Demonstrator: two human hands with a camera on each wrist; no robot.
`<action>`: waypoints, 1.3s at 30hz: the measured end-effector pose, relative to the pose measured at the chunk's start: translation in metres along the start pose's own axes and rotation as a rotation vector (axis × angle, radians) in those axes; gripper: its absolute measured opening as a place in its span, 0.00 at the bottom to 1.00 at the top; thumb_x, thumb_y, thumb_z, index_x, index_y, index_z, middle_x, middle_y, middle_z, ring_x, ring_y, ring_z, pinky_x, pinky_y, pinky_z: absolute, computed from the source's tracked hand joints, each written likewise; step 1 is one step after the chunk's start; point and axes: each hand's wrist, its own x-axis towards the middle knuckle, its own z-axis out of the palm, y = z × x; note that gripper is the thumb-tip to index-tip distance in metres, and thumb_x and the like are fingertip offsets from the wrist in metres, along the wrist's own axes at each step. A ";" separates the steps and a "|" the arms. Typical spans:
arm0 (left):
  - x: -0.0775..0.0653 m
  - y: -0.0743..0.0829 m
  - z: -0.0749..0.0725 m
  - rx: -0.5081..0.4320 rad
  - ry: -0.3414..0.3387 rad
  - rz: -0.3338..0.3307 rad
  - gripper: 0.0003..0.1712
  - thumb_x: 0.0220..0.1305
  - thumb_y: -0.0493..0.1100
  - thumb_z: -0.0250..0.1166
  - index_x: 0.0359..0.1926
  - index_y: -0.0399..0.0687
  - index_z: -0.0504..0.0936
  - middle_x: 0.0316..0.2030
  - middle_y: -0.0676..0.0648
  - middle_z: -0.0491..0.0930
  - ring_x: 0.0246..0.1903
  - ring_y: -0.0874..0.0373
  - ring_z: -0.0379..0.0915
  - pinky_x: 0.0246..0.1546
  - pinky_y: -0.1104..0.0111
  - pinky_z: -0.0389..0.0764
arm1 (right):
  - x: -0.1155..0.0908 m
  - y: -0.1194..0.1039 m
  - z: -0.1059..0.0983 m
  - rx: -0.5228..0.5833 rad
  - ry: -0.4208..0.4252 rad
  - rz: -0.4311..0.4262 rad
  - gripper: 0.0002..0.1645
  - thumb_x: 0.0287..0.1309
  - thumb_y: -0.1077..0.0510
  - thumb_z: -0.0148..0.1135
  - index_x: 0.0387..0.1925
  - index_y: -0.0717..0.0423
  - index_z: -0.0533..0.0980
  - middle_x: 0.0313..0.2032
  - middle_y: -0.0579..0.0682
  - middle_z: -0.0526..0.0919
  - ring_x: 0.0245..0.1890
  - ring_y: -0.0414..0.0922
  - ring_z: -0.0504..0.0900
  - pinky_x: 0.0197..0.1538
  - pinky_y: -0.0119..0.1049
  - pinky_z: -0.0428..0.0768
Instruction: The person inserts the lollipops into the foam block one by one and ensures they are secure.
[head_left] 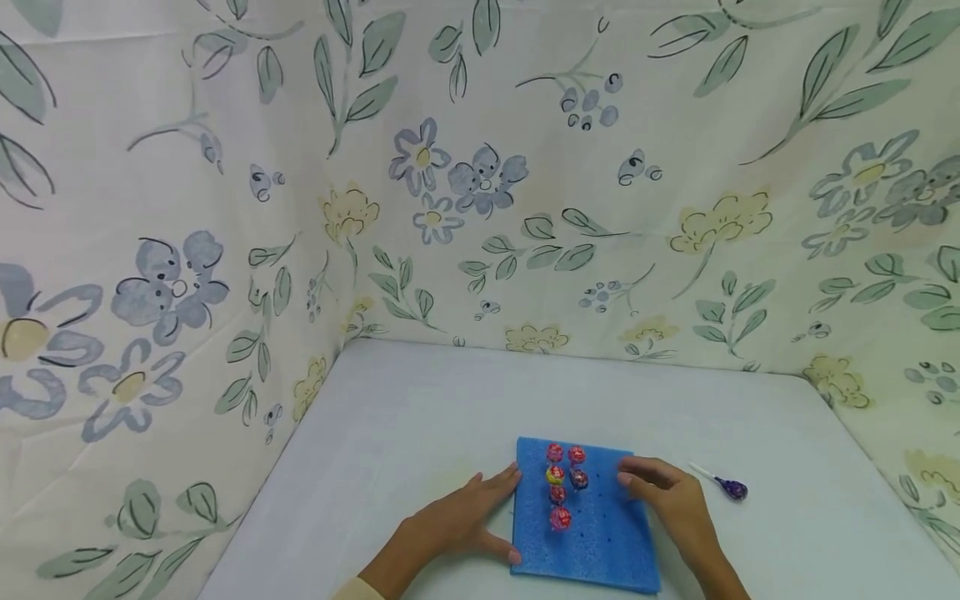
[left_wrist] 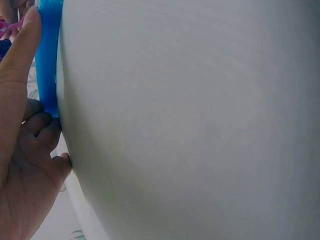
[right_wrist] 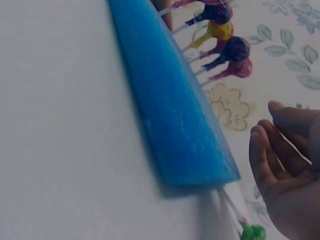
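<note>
A blue foam block [head_left: 592, 550] lies flat on the table, with several wrapped lollipops [head_left: 560, 518] standing in it by their sticks. Two columns of them fill its left and middle part, and small holes dot the rest. Along the block's left edge rests my left hand [head_left: 468, 517], thumb at the near corner and fingers touching the side. Over the right edge hovers my right hand [head_left: 675, 504], its fingers loosely bent, with nothing visible between them. The right wrist view shows this hand [right_wrist: 290, 165] apart from the foam.
A purple lollipop [head_left: 731, 489] lies on the white table [head_left: 420, 408], right of my right hand. In the right wrist view a green lollipop [right_wrist: 252, 231] shows beyond the foam's end. Floral cloth [head_left: 525, 275] hangs behind the table and at both sides.
</note>
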 end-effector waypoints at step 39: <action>-0.001 -0.001 0.000 -0.041 -0.010 -0.033 0.66 0.52 0.78 0.73 0.85 0.65 0.54 0.84 0.62 0.50 0.81 0.36 0.52 0.73 0.39 0.68 | -0.003 0.027 -0.090 -0.139 0.273 0.051 0.32 0.66 0.48 0.75 0.63 0.64 0.81 0.41 0.23 0.88 0.37 0.29 0.88 0.38 0.25 0.85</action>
